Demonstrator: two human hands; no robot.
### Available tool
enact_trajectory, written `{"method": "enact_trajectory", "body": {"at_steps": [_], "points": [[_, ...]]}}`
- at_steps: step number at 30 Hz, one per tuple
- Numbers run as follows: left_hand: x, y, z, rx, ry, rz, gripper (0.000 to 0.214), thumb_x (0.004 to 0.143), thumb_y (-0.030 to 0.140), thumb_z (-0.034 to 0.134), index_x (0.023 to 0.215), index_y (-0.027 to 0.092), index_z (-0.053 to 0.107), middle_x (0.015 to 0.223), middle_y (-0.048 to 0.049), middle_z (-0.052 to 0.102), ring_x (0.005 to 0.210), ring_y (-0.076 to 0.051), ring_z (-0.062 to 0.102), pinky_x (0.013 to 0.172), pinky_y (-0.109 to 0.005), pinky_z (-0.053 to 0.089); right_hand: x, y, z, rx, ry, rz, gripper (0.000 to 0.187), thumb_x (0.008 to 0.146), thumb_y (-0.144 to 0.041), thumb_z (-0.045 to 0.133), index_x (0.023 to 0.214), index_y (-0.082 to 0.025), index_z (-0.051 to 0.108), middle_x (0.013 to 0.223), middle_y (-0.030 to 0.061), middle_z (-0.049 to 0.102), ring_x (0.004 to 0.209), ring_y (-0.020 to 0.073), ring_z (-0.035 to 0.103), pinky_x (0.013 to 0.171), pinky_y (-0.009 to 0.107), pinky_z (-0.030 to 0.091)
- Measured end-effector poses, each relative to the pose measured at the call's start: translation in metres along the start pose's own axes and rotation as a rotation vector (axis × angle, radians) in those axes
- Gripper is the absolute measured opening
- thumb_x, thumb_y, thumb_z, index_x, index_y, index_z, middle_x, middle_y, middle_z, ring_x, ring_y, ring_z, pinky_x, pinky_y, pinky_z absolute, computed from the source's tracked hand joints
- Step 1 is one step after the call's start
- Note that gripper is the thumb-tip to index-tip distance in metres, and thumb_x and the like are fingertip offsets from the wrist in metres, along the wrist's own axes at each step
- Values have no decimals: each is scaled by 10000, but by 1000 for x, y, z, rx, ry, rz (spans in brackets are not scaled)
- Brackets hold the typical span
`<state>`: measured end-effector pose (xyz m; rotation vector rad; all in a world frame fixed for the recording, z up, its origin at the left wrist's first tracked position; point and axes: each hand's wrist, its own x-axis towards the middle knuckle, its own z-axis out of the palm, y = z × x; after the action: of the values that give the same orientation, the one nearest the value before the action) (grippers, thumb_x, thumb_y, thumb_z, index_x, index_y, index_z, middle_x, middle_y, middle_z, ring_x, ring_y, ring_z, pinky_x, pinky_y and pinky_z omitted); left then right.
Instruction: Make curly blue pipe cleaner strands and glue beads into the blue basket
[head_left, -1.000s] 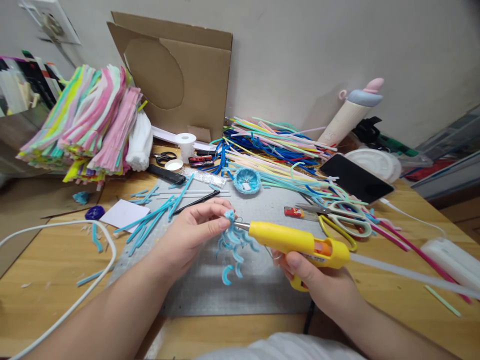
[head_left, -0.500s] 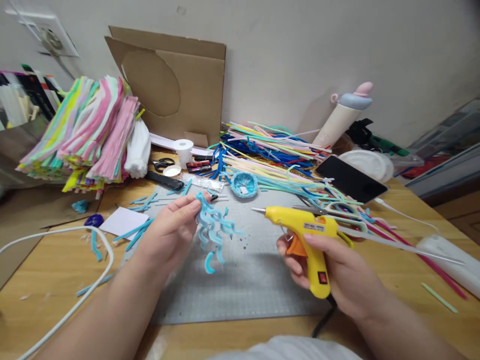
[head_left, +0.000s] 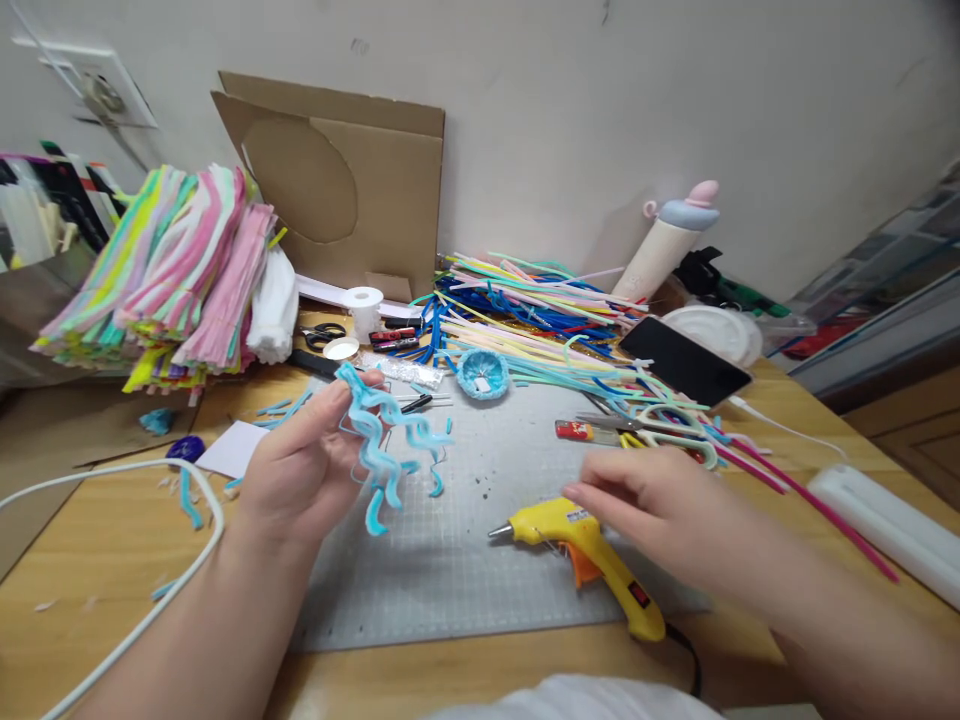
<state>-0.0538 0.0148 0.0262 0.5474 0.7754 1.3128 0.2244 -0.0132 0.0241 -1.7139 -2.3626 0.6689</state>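
Observation:
My left hand (head_left: 300, 460) pinches the top of a bunch of curled light-blue pipe cleaners (head_left: 379, 450), whose spirals hang over the grey cutting mat (head_left: 420, 590). A yellow hot glue gun (head_left: 551, 522) with an orange trigger lies on its side on the mat, nozzle to the left. My right hand (head_left: 637, 490) is over the gun's rear end with fingers curled, hiding that end; what they hold, if anything, is hidden. A fuzzy blue bowl-shaped piece (head_left: 482, 375) sits at the mat's back edge, with small bits inside.
Loose pipe cleaners (head_left: 525, 310) are heaped at the back, with thick bundles (head_left: 180, 270) at left. Scissors (head_left: 660, 425), a lighter (head_left: 577, 431) and a phone (head_left: 686, 360) lie at right. A white cable (head_left: 214, 490) loops at left; cardboard (head_left: 397, 190) leans on the wall.
The glue gun has come down from mid-air onto the mat, and my right hand has shifted from its handle to over its rear. My left hand has moved left with the curled pipe cleaners.

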Motion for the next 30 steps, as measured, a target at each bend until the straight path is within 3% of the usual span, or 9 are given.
{"method": "enact_trajectory", "body": {"at_steps": [2, 4, 8, 13, 16, 21, 25, 30], "points": [[0, 0, 1, -3, 1, 2, 134, 803, 228, 634, 750, 170, 742, 672, -7, 715, 602, -143, 639, 575, -232, 507, 25, -22, -3, 77, -7, -112, 208, 895, -368, 516, 780, -245, 638, 719, 2, 673, 654, 170, 589, 560, 269, 376], [0, 0, 1, -2, -4, 8, 130, 798, 224, 641, 754, 153, 741, 682, -13, 722, 603, -142, 647, 572, -224, 518, 54, -40, 3, 86, -47, -122, 129, 874, -283, 552, 806, -237, 652, 774, -1, 690, 709, 167, 612, 617, 272, 412], [0, -1, 1, 5, -22, 43, 99, 764, 188, 664, 755, 133, 746, 675, -20, 730, 602, -141, 658, 572, -213, 545, 105, -55, 32, 62, -128, -39, 210, 837, -370, 633, 792, -168, 670, 809, 57, 695, 743, 204, 637, 646, 308, 481], [-1, -4, 0, 7, -79, 31, 108, 696, 194, 740, 777, 123, 751, 675, -23, 730, 604, -131, 658, 573, -196, 550, 125, -55, 58, 115, -229, -4, 295, 921, -317, 564, 1172, -162, 576, 1187, 75, 604, 994, 223, 624, 832, 417, 538], [-2, -5, 1, 14, -96, 1, 222, 622, 234, 808, 807, 125, 750, 686, -20, 729, 593, -129, 651, 567, -197, 551, 122, -50, 56, 222, -213, -14, 272, 920, -316, 565, 1139, -159, 595, 1158, 69, 619, 967, 216, 631, 813, 402, 544], [-4, -10, 2, 37, -93, -32, 250, 611, 236, 817, 823, 129, 740, 719, -11, 714, 598, -117, 629, 550, -186, 525, 96, -39, 27, 493, -57, -58, 90, 847, -214, 613, 781, -154, 630, 708, 2, 655, 680, 139, 641, 655, 274, 527], [-7, -24, 6, 151, -159, -136, 218, 647, 249, 797, 817, 133, 725, 661, 0, 659, 587, -107, 588, 598, -196, 500, 56, -38, 11, 825, 104, -90, 92, 754, -240, 675, 762, -180, 605, 628, -38, 605, 535, 105, 585, 516, 230, 489], [-9, -45, 8, 229, -189, -261, 237, 615, 267, 819, 782, 133, 718, 733, -24, 663, 675, -132, 590, 656, -214, 472, 23, -40, 16, 1132, 133, -77, 82, 704, -220, 741, 713, -188, 665, 585, -38, 613, 502, 88, 566, 479, 199, 460]]}}
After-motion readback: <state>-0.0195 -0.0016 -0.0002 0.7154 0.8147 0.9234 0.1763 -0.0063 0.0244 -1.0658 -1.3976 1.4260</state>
